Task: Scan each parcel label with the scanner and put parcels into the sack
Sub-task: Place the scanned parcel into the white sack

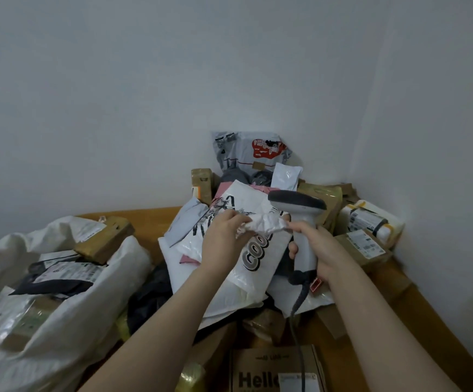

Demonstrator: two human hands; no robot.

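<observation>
My right hand (318, 246) grips the handle of a grey and white barcode scanner (300, 219), whose dark head points left. Its cable hangs down toward me. My left hand (224, 236) pinches a small crumpled white parcel (263, 223) just below the scanner's head. Under both hands lies a large white plastic mailer with black print (255, 258) on top of the parcel pile. The white sack (68, 304) lies open at the left, with several parcels inside it.
A pile of brown boxes and plastic mailers (257, 154) fills the corner of the wooden table (150, 222), against the white walls. More boxes (365, 244) lie at the right. A "Hello" cardboard box (260, 372) sits at the near edge.
</observation>
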